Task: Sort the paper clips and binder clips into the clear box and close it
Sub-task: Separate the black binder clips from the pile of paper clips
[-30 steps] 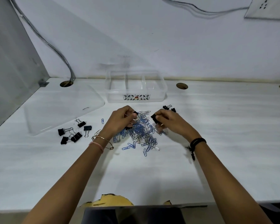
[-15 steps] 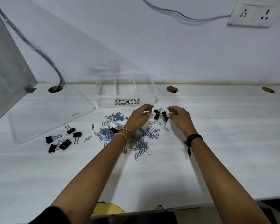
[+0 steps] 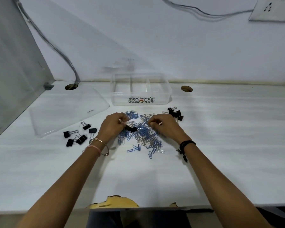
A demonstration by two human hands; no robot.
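Two hands are working at the paper clip pile [image 3: 143,136]: left hand [image 3: 112,126] pinching a black binder clip [image 3: 131,128], right hand [image 3: 163,125] curling fingers on something I cannot tell. Five binder clips [image 3: 81,139] are lying left of the pile; the open clear box [image 3: 141,100] is standing beyond it.

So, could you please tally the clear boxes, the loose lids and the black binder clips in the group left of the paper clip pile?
Clear box: 1
Lid: 1
Binder clips in the left group: 5
Total: 7
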